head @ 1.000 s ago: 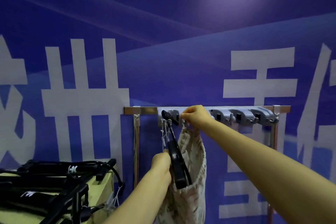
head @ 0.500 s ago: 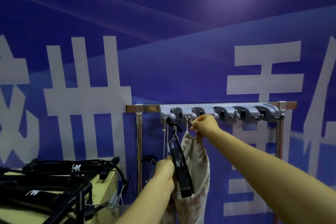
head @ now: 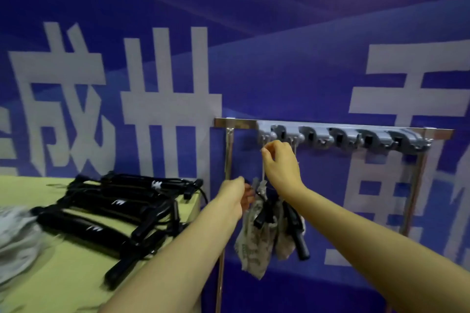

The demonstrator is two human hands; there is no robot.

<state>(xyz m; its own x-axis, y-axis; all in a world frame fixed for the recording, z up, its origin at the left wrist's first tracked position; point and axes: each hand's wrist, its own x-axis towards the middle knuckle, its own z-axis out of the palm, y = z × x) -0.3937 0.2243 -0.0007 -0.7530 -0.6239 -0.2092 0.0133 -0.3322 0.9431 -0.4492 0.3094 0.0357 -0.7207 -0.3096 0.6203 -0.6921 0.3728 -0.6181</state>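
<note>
A grey hook rail point(head: 343, 134) is fixed to a metal stand in front of a blue banner. From its left hooks hang patterned cloth pouches point(head: 254, 241) on thin cords point(head: 263, 173). A black handled object point(head: 296, 234) hangs among the pouches. My right hand point(head: 279, 162) pinches the cord just under the leftmost hooks. My left hand point(head: 235, 197) holds the top of the left pouch, where a black piece sits; the exact grip is blurred.
A yellow-green table point(head: 63, 274) stands at the left with several black handled objects and cords point(head: 114, 208) on it. Grey cloth point(head: 15, 236) lies at its left edge. The stand's metal posts point(head: 227, 160) frame the rail. The rail's right hooks are bare.
The view has swung left and down, so the table shows more. My right hand has moved left along the rail to the leftmost hooks. My left hand stays at the pouch top.
</note>
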